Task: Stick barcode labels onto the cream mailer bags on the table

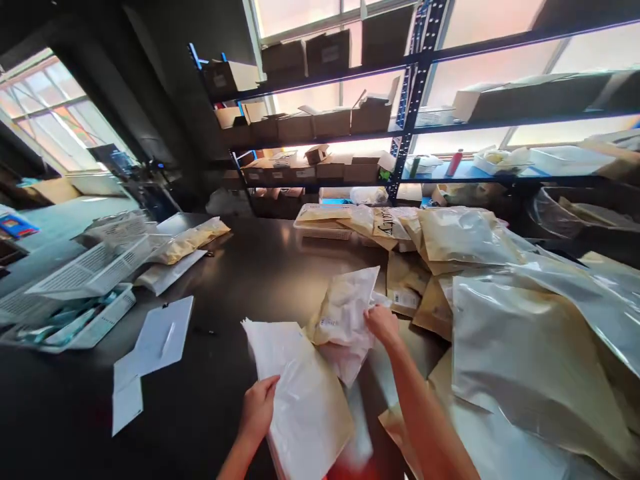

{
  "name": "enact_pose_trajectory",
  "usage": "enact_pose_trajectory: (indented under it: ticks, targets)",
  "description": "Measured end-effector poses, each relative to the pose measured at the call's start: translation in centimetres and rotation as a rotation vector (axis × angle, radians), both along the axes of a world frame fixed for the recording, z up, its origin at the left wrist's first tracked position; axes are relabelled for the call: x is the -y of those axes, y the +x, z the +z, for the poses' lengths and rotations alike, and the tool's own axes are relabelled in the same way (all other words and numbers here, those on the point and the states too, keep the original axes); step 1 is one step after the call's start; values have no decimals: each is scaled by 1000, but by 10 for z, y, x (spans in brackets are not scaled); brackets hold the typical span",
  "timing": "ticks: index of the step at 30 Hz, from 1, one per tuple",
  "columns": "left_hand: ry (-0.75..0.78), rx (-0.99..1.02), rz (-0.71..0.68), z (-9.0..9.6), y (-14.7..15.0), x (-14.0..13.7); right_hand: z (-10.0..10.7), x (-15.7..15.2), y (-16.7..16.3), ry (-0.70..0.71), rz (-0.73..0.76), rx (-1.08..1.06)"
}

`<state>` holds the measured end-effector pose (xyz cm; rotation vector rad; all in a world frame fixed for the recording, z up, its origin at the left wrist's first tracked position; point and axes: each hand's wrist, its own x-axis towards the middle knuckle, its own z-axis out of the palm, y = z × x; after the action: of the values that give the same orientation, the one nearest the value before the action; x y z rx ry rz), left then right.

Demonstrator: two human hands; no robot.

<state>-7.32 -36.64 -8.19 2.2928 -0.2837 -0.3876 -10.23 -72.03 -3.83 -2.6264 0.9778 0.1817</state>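
Note:
A stack of flat white plastic bags [300, 393] lies slanted at the near middle of the dark table, and my left hand [259, 403] pinches its left edge. Just beyond, a filled pale plastic bag [345, 303] with small dark lettering rests partly against the stack's upper right corner. My right hand [383, 323] has its fingers closed on that bag's right side. What is inside the bag cannot be made out through the film. To the right of my right forearm, large brown-and-clear bags [525, 360] are heaped.
White papers with a pen [163, 340] lie at left, beside a white basket [107, 327] of teal packets. A flat white basket [323, 230] stands at the table's back, next to more filled bags [465, 233]. Behind rises a shelf rack [413, 100] with cardboard boxes.

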Motion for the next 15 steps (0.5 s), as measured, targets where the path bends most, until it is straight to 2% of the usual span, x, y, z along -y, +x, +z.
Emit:
enact_pose_trajectory:
  ticks: [2,5,7,9,12,14,15]
  targets:
    - [2,32,26,4,-3,4,15,-17,1,64,209,129]
    - [-17,56,49,10,-7,10,20,-76,-11,320,549,232]
    - [-45,58,70,13,-10,13,15,-129,-30,424,702,130]
    - [-65,65,83,16,-14,12,8,-177,-51,408,824,9]
    - [-69,74,93,18,-22,2,6,-217,-71,353,953,-6]
    - [-65,73,109,19,-30,-8,12,-218,-70,366,944,53]
    - [-63,71,119,19,-34,-13,16,-212,-65,390,888,102]
